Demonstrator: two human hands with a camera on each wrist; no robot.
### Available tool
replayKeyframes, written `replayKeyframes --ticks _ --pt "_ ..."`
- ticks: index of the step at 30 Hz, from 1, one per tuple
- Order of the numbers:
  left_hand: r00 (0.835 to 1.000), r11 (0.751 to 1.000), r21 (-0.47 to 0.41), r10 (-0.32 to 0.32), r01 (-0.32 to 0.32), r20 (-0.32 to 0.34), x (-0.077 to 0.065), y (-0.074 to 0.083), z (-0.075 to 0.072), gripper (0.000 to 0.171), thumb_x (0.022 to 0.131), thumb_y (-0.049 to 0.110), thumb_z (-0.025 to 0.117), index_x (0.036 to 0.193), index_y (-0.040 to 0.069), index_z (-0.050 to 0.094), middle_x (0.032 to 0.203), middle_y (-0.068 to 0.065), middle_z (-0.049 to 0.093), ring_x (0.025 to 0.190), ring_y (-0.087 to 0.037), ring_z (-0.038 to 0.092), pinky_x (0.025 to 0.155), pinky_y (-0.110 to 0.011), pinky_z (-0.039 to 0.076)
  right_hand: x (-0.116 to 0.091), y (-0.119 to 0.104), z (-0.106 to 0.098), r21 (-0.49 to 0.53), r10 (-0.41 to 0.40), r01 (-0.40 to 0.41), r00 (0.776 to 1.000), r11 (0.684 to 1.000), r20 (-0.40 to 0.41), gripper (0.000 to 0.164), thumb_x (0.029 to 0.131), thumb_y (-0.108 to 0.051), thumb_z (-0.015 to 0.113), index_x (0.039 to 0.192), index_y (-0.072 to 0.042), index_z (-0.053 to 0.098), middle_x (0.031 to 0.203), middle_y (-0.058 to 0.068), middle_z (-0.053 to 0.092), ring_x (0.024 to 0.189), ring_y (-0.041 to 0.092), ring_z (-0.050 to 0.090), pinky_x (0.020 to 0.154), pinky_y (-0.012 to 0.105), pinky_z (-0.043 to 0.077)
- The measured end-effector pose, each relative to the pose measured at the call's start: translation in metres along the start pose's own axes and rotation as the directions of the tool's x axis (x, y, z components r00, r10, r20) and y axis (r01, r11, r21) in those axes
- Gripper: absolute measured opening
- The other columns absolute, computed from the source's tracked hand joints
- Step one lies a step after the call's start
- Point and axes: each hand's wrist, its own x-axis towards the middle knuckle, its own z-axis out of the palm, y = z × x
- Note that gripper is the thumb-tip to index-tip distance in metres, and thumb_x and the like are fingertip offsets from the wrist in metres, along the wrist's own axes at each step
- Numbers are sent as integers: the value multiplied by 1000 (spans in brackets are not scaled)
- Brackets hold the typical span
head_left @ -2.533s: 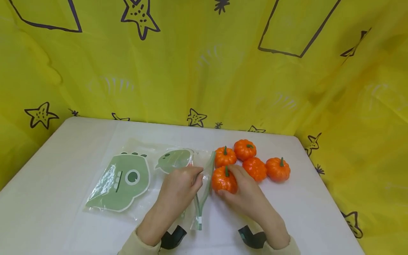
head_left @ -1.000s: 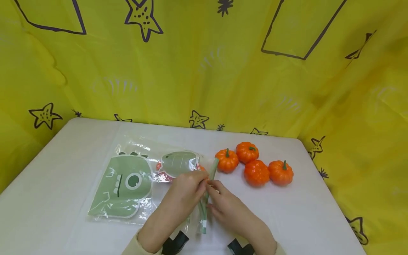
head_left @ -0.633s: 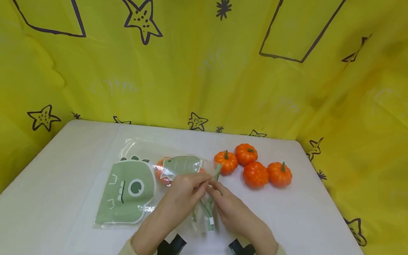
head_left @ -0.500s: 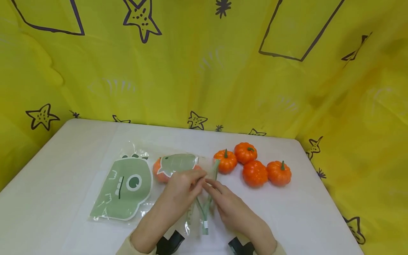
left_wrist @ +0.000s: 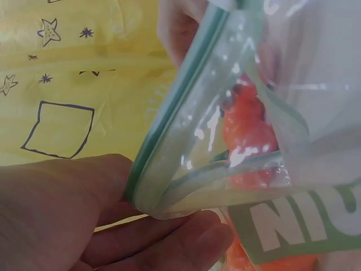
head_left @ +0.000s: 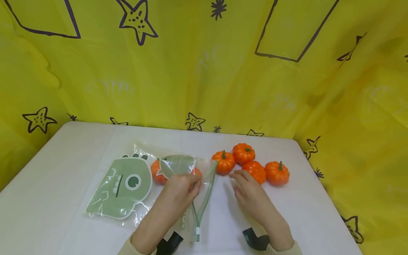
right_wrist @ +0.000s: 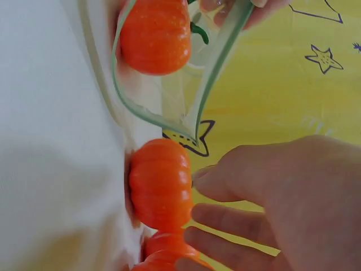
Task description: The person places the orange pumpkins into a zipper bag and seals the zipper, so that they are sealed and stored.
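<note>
A clear zip bag [head_left: 119, 191] with a green monster print lies on its side, its green-edged mouth facing right and gaping. My left hand [head_left: 178, 193] pinches the upper rim of that mouth between thumb and fingers [left_wrist: 163, 237]. Through the plastic, orange toy pumpkins show inside, one [head_left: 157, 172] beside the green fish-shaped print and another [right_wrist: 155, 36] just within the mouth. My right hand [head_left: 253, 196] holds nothing; its fingers are spread and loosely bent. It is close to the nearest loose pumpkin [head_left: 223, 163], whose side [right_wrist: 161, 183] is right by the fingertips in the right wrist view.
More loose pumpkins sit right of the bag: one at the back [head_left: 243, 153], one [head_left: 256, 171] partly behind my right hand, and one farthest right [head_left: 277, 173]. A white slider [head_left: 197, 231] sits at the mouth's near end. Yellow patterned cloth [head_left: 178, 71] hangs behind the white table [head_left: 315, 212].
The pumpkin my right hand held earlier has gone into the bag. That hand then met the left at the bag's mouth and has now moved right, toward the loose pumpkins. The left keeps its pinch.
</note>
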Motion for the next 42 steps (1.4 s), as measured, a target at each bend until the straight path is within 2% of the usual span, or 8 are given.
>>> replayKeyframes --ticks 3,7,11,14,19,27,33,42 --pt "1000 1000 -11 2 -2 -4 -2 -1 0 14 87 3 68 79 14 71 64 7 58 57 -5 43 49 -15 38 0 3 -3 12 41 -41 999 999 -34 32 87 1 68 118 -3 66 122 13 62 115 32 61 97 49 53" --pt "999 999 -23 31 -32 -28 -1 -2 0 13 86 2 69 81 13 72 65 6 60 57 -4 44 50 -15 39 2 11 -5 34 85 -81 986 996 -147 29 87 2 68 115 -1 67 122 14 60 115 33 59 98 50 52" --pt "999 999 -44 25 -26 -23 -1 -3 0 12 86 3 69 84 13 74 71 6 66 59 -5 47 53 -15 42 1 21 0 24 128 -126 969 992 -212 35 86 0 70 120 3 63 131 21 55 125 41 50 107 60 42" --pt "1000 998 -62 -6 4 -26 -2 -3 -1 10 86 3 70 88 12 75 78 3 71 64 -6 53 58 -16 47 -2 27 5 -2 157 -160 968 987 -197 43 84 -2 72 125 5 60 139 24 48 132 44 41 110 64 35" --pt "998 996 -84 -34 30 -55 0 -4 -4 7 87 6 71 90 11 75 83 3 73 71 -7 60 67 -20 53 -3 29 10 -36 200 -210 961 977 -193 46 84 -7 74 127 0 60 139 21 41 130 41 36 108 62 37" --pt "998 991 -120 -60 56 -34 0 -6 -4 8 88 8 70 90 13 75 83 5 73 75 -5 62 70 -20 54 -3 32 10 2 352 -356 922 934 -159 37 84 -3 72 115 -8 54 143 23 33 132 43 31 104 65 41" --pt "998 994 -100 -44 40 -35 3 -5 -6 8 89 8 70 91 13 76 83 4 73 70 -6 57 66 -19 51 -1 36 5 42 341 -339 929 940 -142 35 84 1 70 113 -6 52 147 24 36 136 44 29 107 66 37" --pt "999 995 -93 -47 45 -24 2 -5 -5 7 89 8 70 89 13 75 81 5 71 68 -6 55 62 -17 47 -3 34 5 11 324 -325 940 946 -107 44 86 -4 69 128 -4 54 150 22 34 138 43 28 107 65 38"
